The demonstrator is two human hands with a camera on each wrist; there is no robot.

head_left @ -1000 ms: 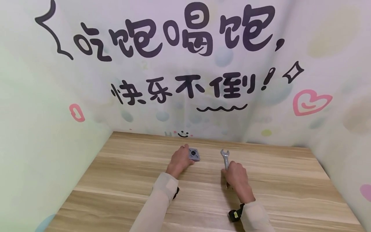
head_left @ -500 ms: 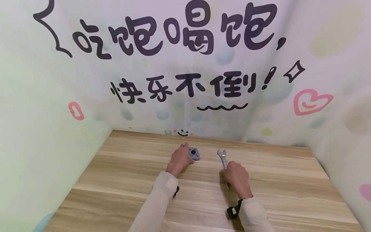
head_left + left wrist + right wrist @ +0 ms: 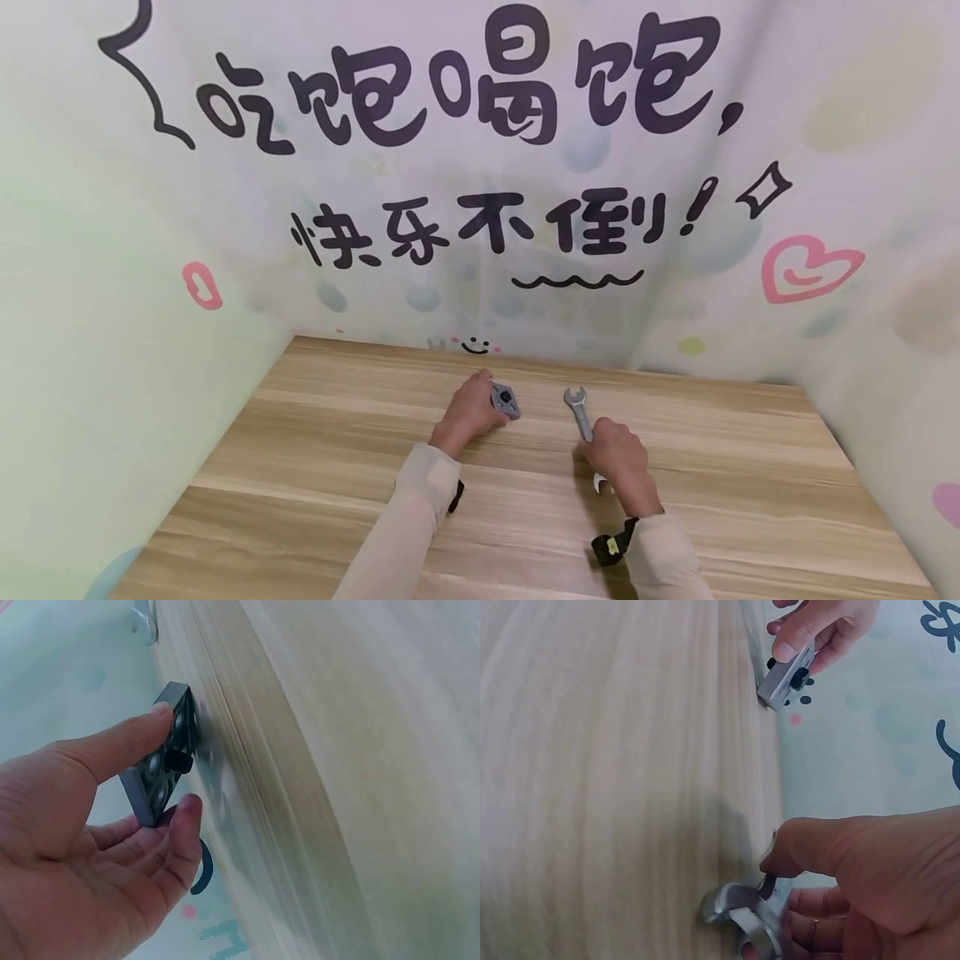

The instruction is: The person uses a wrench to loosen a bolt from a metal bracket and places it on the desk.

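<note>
1. Grey square plate (image 3: 506,401), fitted with a black bolt at its centre, stands tilted on edge on the wooden table (image 3: 315,467), near the table's far edge and just left of the wrench.
2. The left hand (image 3: 468,411) pinches the plate: in the left wrist view the thumb lies on one edge and a fingertip on the opposite edge, the plate (image 3: 161,772) lifted at an angle with one edge toward the tabletop. Whether that edge touches the wood cannot be told.
3. In the right wrist view the same plate (image 3: 784,675) shows edge-on at the top, one corner down at the table, the left hand's fingers (image 3: 799,634) clamped over its upper end.
4. Right of the plate, a silver open-ended wrench (image 3: 581,410) points its open end away from the person, toward the far edge of the table, clear of the plate.
5. The right hand (image 3: 619,463) is wrapped round the wrench's handle, fingers curled under and thumb on top; the near end of the tool shows below the hand.
6. From the right wrist camera, the wrench (image 3: 742,915) end sits just above the table, gripped in the closed fingers.
7. Both forearms wear pale sleeves (image 3: 420,508), with black wrist straps (image 3: 611,546) at the cuffs.
8. Behind the table rises a pastel backdrop (image 3: 480,167) with black lettering, a pink heart (image 3: 806,267) right of the wrench.
</note>
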